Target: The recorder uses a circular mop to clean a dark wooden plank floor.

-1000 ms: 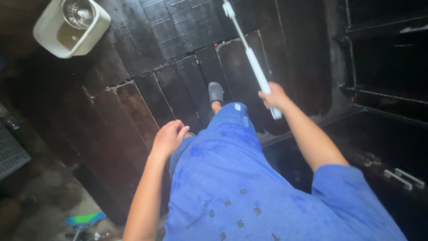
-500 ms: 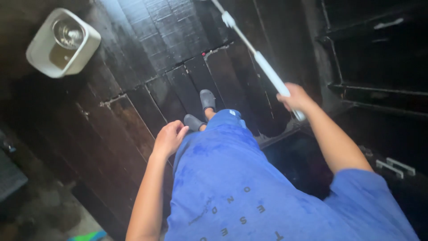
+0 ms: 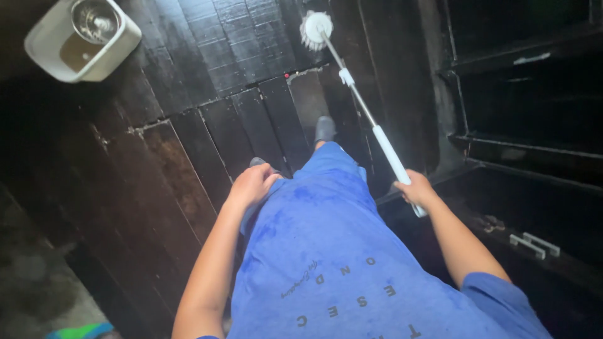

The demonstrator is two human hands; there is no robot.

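Dark wet floorboards (image 3: 207, 125) fill the head view, running away from the person with light glinting off the planks near the top; the right hand (image 3: 414, 189) is closed in a fist around the white grip at the lower end of the mop handle (image 3: 364, 113), fingers wrapped round it, the butt of the grip projecting just past the hand towards the lower right; the handle runs up and to the left from the hand, white at the grip, thinner and metallic above it, with a small white collar part-way along; the round white mop head (image 3: 315, 28) lies on the boards at the top of the frame, well ahead of the person; the left hand (image 3: 251, 185) holds nothing, fingers loosely curled together, resting against the hip of the blue garment (image 3: 326, 251); below the garment one grey shoe (image 3: 325, 129) stands on the boards just beside the handle, and a second shoe shows only as a dark edge near the left hand; a white mop bucket (image 3: 81, 37) with a round metal spinner basket and brownish water sits at the upper left, well apart from the mop head; dark wooden steps (image 3: 521, 144) rise along the right side, with a pair of pale handles on a dark panel lower right
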